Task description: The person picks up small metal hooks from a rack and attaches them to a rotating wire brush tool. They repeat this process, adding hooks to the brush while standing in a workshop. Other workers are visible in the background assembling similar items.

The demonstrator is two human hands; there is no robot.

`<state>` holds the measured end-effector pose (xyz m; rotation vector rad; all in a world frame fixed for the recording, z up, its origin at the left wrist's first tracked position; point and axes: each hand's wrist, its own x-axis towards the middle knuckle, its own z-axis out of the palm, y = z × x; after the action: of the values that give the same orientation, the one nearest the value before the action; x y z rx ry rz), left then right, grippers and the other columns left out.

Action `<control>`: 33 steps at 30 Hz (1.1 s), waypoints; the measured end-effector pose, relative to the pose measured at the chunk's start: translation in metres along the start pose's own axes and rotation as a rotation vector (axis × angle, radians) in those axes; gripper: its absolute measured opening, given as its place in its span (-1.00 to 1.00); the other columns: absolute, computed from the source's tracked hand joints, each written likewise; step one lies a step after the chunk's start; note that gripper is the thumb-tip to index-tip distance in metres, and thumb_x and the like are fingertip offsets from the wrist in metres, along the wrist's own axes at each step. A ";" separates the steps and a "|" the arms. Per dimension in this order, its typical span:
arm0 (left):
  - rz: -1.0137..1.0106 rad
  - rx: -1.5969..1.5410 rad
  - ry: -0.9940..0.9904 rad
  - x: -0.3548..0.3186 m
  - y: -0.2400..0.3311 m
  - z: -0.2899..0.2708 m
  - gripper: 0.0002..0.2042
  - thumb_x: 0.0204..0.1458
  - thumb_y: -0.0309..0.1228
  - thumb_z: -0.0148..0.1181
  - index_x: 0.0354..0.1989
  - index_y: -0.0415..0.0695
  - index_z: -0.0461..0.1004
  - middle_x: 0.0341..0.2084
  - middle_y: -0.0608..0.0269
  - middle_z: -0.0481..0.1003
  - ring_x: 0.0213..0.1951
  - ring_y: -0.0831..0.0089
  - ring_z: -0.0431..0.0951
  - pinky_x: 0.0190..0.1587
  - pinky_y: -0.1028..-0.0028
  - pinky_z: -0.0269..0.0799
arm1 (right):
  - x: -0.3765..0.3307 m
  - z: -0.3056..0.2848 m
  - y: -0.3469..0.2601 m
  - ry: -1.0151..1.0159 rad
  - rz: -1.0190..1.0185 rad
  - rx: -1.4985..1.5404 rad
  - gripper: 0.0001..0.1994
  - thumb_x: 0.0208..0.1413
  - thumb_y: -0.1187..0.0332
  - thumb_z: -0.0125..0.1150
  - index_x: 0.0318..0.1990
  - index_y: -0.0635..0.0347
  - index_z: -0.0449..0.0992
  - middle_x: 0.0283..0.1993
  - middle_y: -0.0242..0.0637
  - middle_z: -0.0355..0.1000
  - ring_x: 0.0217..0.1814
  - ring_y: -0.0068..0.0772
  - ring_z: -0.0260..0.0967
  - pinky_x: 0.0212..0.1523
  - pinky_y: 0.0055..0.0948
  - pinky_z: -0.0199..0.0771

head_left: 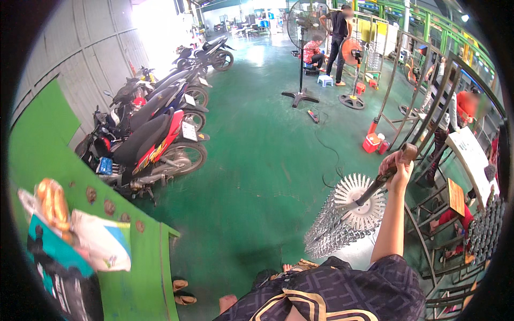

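Note:
My right hand [397,170] is raised at the right, its fingers wrapped round a long tool with a brown handle end [409,152]. A dark shaft runs from the fist down and left across a pale disc with radial slots [369,214]; I cannot tell whether it touches the disc or what kind of tool it is. Dense rows of small silver metal pieces [329,230] lie beside and below the disc. My left hand is not in view.
A green table [128,289] with bags and bread [52,203] stands at the left, near parked motorbikes [160,139]. Two standing fans [350,80] are ahead, with a cable on the floor. Metal racks [407,91] and people working [337,43] are at the right and far ahead.

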<state>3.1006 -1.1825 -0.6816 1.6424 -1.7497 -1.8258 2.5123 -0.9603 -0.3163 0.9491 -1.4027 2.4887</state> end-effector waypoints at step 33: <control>0.264 0.399 -0.079 0.899 0.600 0.021 -0.76 -0.23 -0.31 0.23 -0.38 -0.17 0.56 -0.50 0.13 0.55 -0.44 0.38 0.57 -0.33 0.46 0.44 | 0.601 0.272 0.618 0.153 -0.090 -0.081 -0.74 0.10 0.26 0.04 -0.50 0.25 0.26 -0.65 -0.24 0.20 -0.71 -0.43 0.12 -0.70 -0.49 0.13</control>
<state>2.3930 -1.9971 -0.7512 1.3761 -2.3564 -1.5153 1.9123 -1.6358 -0.3156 0.7714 -1.3697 2.3646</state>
